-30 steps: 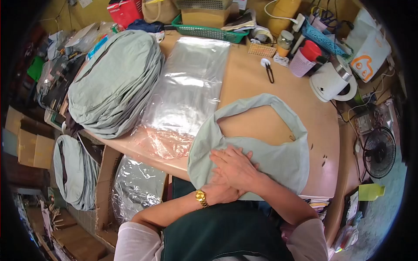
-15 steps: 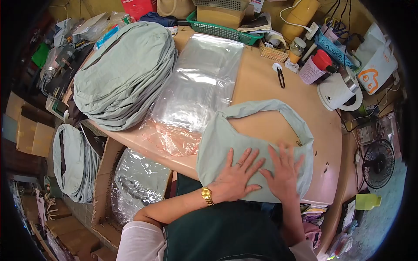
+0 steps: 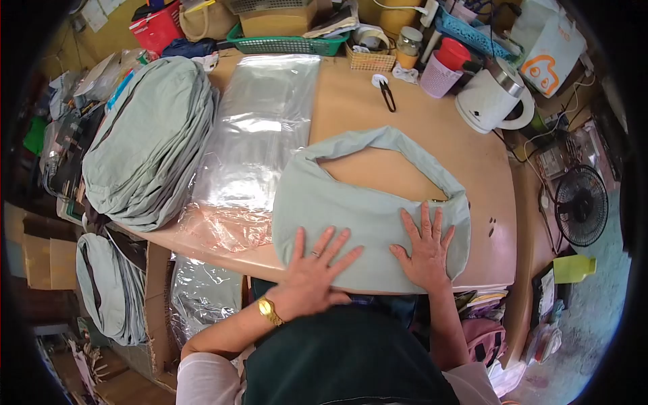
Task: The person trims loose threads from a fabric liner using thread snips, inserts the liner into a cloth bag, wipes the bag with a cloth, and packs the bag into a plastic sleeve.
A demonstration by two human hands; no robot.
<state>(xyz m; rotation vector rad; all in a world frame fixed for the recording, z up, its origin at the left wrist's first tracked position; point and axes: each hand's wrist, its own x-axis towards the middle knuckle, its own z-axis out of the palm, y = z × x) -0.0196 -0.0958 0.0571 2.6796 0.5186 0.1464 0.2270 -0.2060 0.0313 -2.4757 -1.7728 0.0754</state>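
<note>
Bag lying flat on the desk, fingers fanned out on top

So this grey-green bag is lying flat right by the person, with its strap looping out on the far side and a patch of desk showing inside the loop. I'm guessing the spot is about reach: both arms are coming in from the near side of the bag without much stretching.

Left hand (gold watch on that wrist) is sitting over the bag's near left part, its heel hanging past the bag's near edge. Right hand is resting on the bag's right part, near where the strap is joining. Fingers on both are spreading wide and holding nothing. I'd say that's so they're covering more cloth, since a pinch would probably be bunching it up. Can't tell how hard either one is pressing, tbh.

Clear plastic sheets are lying just left of the bag, looks like easy reach for the left hand. A thick stack of same-coloured cloth is sitting farther left of the bag, past the plastic, probably so it isn't crowding the flat spot. Thread snips are lying beyond the bag's strap, and a white kettle is standing well beyond the bag's right end, likely so nothing hard is poking the cloth.
</note>
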